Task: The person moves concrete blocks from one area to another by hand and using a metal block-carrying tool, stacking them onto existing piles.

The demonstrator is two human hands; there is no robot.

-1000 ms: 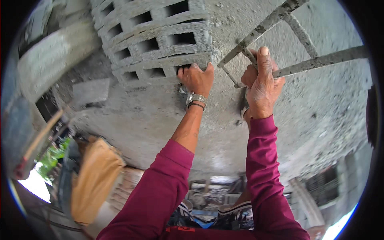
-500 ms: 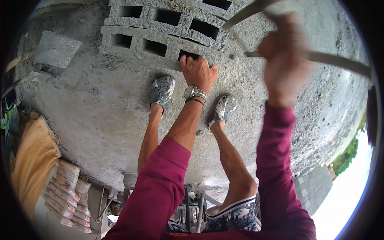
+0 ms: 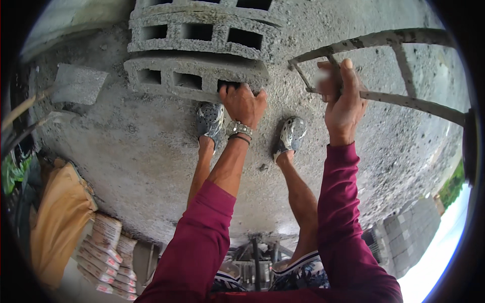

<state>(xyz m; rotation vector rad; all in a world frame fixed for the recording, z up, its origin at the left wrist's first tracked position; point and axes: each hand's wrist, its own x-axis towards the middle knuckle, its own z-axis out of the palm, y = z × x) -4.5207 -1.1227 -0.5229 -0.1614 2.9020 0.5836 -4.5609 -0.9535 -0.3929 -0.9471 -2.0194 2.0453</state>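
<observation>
My left hand (image 3: 244, 102) grips the near edge of a grey hollow concrete block (image 3: 194, 76), fingers hooked into one of its holes. A second hollow block (image 3: 202, 31) lies just behind it. My right hand (image 3: 342, 101) is closed around a bar of a cement-crusted metal frame (image 3: 404, 65) that lies over the ground to the right. Both sleeves are dark red. My two feet in grey clogs (image 3: 209, 120) stand on the rough concrete ground right below the block.
A shovel (image 3: 76, 83) with a cement-coated blade lies at the left. Stacked sacks (image 3: 103, 245) and a tan bag (image 3: 60, 212) sit at the lower left. More grey blocks (image 3: 409, 230) are stacked at the lower right.
The view has tilted down, bringing my legs and feet into sight. My left hand stays on the block; my right hand keeps hold of the metal frame, now seen sharply.
</observation>
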